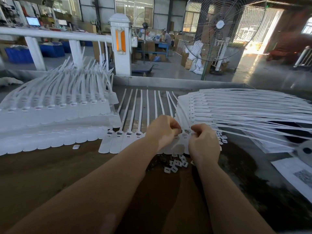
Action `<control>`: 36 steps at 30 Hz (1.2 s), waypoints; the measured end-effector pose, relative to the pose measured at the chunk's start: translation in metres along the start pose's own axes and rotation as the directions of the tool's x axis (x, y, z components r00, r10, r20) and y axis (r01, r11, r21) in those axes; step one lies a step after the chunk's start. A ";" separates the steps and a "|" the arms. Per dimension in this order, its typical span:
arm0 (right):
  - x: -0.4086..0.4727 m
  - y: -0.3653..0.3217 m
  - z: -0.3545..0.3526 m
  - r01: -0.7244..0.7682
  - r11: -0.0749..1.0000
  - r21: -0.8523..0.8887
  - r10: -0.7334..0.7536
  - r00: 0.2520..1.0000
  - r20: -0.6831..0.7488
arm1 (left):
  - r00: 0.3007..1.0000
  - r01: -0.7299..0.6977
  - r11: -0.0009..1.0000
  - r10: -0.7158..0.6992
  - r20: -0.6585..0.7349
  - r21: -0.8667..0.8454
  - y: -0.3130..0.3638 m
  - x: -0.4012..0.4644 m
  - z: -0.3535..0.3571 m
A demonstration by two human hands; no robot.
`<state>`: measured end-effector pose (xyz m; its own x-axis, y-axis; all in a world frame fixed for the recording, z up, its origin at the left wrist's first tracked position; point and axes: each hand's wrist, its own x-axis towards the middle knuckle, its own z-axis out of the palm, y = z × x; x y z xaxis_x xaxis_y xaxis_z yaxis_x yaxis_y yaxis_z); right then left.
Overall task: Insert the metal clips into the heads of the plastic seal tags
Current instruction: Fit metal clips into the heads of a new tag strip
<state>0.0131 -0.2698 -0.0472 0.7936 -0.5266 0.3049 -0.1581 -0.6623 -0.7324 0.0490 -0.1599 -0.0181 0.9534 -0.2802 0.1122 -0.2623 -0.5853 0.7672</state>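
Now at the row of flat white plastic seal tags (128, 139) lying on the brown counter (50, 166). Left hand (163, 130) and right hand (203, 141) both curled, fingertips pinching at one tag head between them; clip itself too small to see. Small white clips (175, 164) heaped just below. Best done by steadying the head, squaring the clip to the slot, pressing straight down.

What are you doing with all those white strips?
A person is working on a row of white plastic seal tags laid flat on the table. The left hand and right hand both pinch at one tag's head in that row. Small loose white clips lie just below the hands. Big stacks of tags sit on either side.
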 end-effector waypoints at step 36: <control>0.000 0.000 -0.002 0.032 0.999 -0.001 -0.032 0.999 0.024 | 0.996 0.052 0.985 -0.062 -0.058 -0.163 -0.023 -0.008 -0.025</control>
<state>0.0113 -0.2708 -0.0458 0.8119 -0.4923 0.3138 -0.1329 -0.6792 -0.7218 0.0510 -0.1254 -0.0210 0.9748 -0.1989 0.1006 -0.1846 -0.4672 0.8647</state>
